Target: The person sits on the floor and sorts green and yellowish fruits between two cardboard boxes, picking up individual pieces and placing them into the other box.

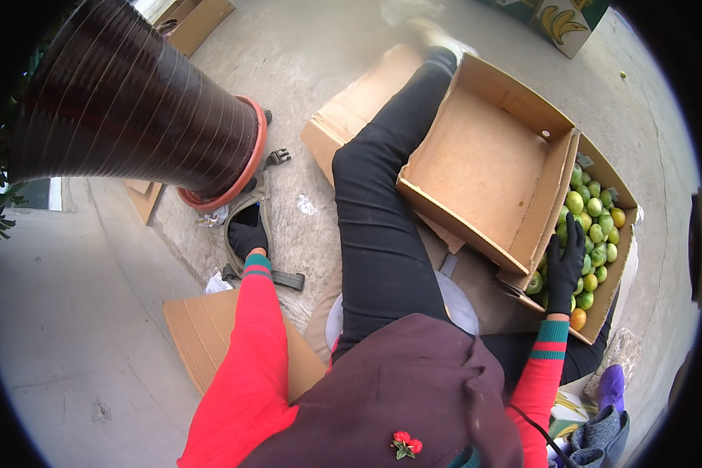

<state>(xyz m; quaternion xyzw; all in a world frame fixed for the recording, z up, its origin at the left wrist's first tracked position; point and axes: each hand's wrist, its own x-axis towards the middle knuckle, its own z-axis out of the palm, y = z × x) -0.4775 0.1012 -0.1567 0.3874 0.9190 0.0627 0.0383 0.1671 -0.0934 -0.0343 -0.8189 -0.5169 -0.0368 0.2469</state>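
My left hand, in a black glove, reaches into an open olive-grey waist bag on the ground beside the large plant pot. A dark phone-like object lies at its fingers; whether they grip it cannot be told. My right hand, also black-gloved, rests over green tomatoes in a cardboard box at the right, its fingers pointing up the picture. Whether it holds one is not clear. An empty cardboard box sits against the tomato box, beside my outstretched leg.
A brown ribbed pot stands on an orange saucer at the upper left. Cardboard pieces lie near my left arm and under my leg. A banana carton stands at the top right. Grey cloth lies at the lower right.
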